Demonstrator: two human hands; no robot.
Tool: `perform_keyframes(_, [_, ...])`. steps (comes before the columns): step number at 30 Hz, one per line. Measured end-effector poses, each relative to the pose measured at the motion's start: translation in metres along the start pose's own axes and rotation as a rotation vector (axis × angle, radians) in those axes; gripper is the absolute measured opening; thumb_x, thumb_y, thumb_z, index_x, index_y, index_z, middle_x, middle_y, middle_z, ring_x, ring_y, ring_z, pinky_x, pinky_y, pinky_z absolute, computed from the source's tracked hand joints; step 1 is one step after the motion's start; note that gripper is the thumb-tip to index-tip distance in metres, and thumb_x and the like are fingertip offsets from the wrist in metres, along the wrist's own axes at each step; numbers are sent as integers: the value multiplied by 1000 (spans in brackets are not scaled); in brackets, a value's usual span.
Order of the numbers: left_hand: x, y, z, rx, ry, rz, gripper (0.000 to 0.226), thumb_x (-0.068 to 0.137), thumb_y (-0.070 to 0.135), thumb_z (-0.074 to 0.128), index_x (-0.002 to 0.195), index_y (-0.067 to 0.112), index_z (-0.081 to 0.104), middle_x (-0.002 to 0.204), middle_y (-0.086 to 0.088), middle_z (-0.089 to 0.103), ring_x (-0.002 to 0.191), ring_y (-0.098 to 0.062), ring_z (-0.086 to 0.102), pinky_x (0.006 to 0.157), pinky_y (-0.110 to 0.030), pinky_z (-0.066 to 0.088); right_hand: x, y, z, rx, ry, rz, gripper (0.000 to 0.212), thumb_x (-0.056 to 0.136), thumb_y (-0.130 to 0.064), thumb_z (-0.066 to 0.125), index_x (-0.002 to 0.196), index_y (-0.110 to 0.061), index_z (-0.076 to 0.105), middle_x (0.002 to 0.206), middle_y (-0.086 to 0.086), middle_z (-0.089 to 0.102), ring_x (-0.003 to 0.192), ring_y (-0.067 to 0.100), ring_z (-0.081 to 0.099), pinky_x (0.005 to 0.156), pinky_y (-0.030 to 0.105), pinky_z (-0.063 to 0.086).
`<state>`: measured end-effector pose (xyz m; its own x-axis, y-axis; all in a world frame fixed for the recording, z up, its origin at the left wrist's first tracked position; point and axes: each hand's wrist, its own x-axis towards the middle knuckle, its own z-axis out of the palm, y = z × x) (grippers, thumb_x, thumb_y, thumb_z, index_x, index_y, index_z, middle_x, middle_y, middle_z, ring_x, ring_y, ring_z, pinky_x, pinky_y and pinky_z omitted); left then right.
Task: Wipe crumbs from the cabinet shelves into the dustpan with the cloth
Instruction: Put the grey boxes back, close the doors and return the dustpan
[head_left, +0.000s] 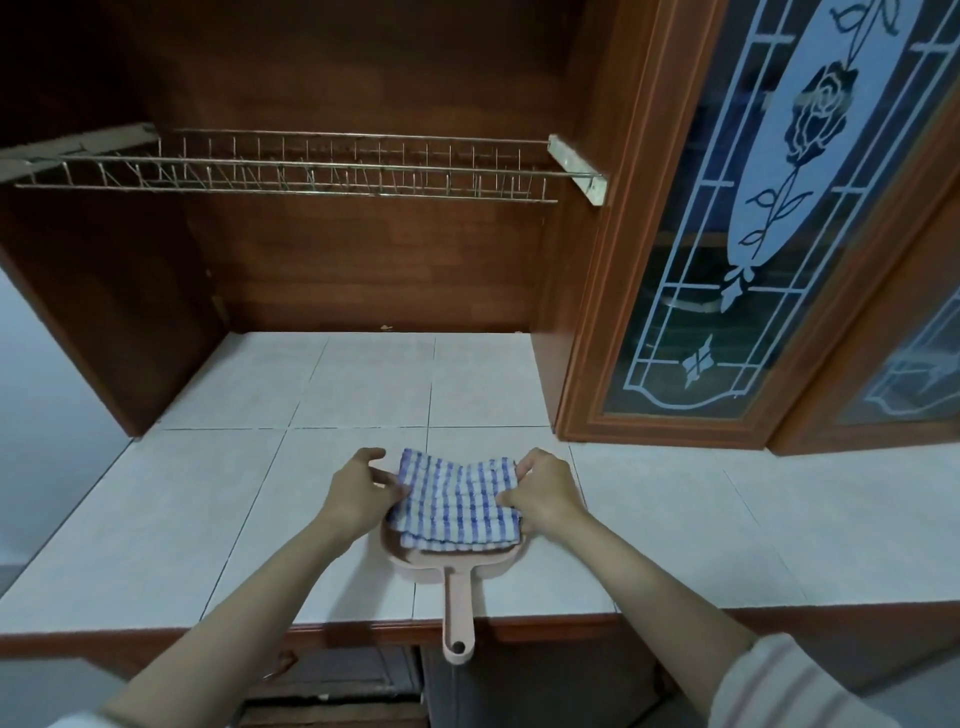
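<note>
View from head height, looking down at a tiled counter (208, 519) below an open wooden cabinet.

A folded blue & white checked cloth (457, 501) sits near the front edge, centre, lying on top of a pink dustpan (458, 608). The pan's handle points toward the viewer & overhangs the counter edge.

The left hand (358, 491) pinches the cloth's left edge, fingers curled in. The right hand (545, 491) grips the right edge, fingers wrapped over the fold.

The cloth looks soft, light & floppy, several layers thick, so it's prob. best held by the folded edges or bunched in one palm to keep it from opening. The dustpan looks like stiff, light plastic, and the handle is the obvious place to hold it.

Beyond, the tiled shelf (363, 379) runs back into the cabinet, w/ a wire rack (311, 171) above. A glass door (727, 260) w/ a rose pattern is on the right.

Hard to see: the cloth covers most of the pan's tray; some fingertips are tucked under the fabric; a speck or two at the shelf's far edge, too small to call crumbs; the space under the counter is dark.
</note>
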<state>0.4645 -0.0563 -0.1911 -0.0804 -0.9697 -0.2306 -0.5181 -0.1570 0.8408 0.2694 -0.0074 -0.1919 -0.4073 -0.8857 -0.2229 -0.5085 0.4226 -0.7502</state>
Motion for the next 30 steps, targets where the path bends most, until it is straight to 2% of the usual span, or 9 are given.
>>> perform_keyframes(2, [-1, -5, 3, 99, -2, 26, 49, 83, 5, 65, 129, 5, 48, 101, -10, 63, 86, -22, 58, 78, -28, 46, -2, -1, 0, -136, -23, -32, 25, 74, -16, 77, 82, -14, 53, 100, 8, 64, 92, 25, 63, 74, 31, 53])
perform_keyframes(5, [-1, -10, 3, 373, 0, 138, 39, 82, 11, 65, 120, 9, 58, 123, -11, 57, 100, -24, 59, 89, -30, 46, -8, 0, 1, -351, -17, -110, 24, 80, -24, 72, 98, -15, 60, 104, 5, 65, 95, 22, 61, 74, 28, 49])
perform_keyframes(6, [-3, -12, 2, 472, 6, 187, 43, 84, 17, 65, 125, 11, 55, 135, -10, 48, 112, -24, 54, 95, -30, 43, -10, 1, 1, -418, 10, -155, 33, 82, -24, 69, 112, -15, 58, 112, 6, 63, 102, 22, 59, 79, 29, 47])
perform_keyframes(8, [-7, -15, 3, 664, -25, 299, 60, 90, 32, 57, 143, 16, 35, 154, -7, 18, 136, -25, 30, 105, -34, 34, -13, 7, 3, -484, 36, -274, 51, 89, -26, 60, 135, -17, 43, 131, 5, 52, 119, 22, 48, 92, 30, 41])
perform_keyframes(10, [-10, -18, 7, 856, -141, 376, 64, 96, 41, 42, 150, 25, 13, 158, 1, -8, 145, -20, 7, 112, -42, 22, -18, 12, 4, -525, -22, -394, 50, 95, -31, 51, 142, -22, 38, 146, -1, 40, 133, 18, 34, 106, 32, 29])
perform_keyframes(13, [-15, -23, 17, 1014, -342, 306, 56, 100, 39, 30, 150, 29, 7, 158, 4, -10, 146, -17, -2, 114, -53, 7, -23, 25, 7, -620, -206, -441, 44, 99, -35, 42, 141, -22, 44, 153, -4, 30, 143, 13, 19, 115, 38, 12])
perform_keyframes(17, [-16, -19, 26, 1042, -326, 266, 55, 100, 34, 31, 150, 26, 9, 158, 0, -10, 145, -22, -9, 112, -57, 4, -25, 38, 7, -519, -248, -445, 47, 101, -38, 36, 145, -24, 36, 156, -6, 20, 146, 11, 6, 117, 35, 7])
perform_keyframes(24, [-27, 6, 54, 906, -176, 383, 61, 100, 38, 27, 151, 23, -3, 157, -2, -17, 146, -20, -8, 116, -46, 0, -26, 47, -18, -488, -97, -429, 54, 101, -36, 31, 151, -25, 12, 159, -10, 2, 146, 8, -4, 117, 30, -5])
perform_keyframes(30, [-49, 23, 100, 890, -283, 461, 66, 100, 41, 26, 149, 20, -12, 155, -1, -21, 145, -20, -14, 115, -44, -5, -31, 78, -37, -594, -50, -315, 59, 102, -27, 28, 151, -22, -6, 159, -7, -5, 146, 12, -8, 116, 33, -9])
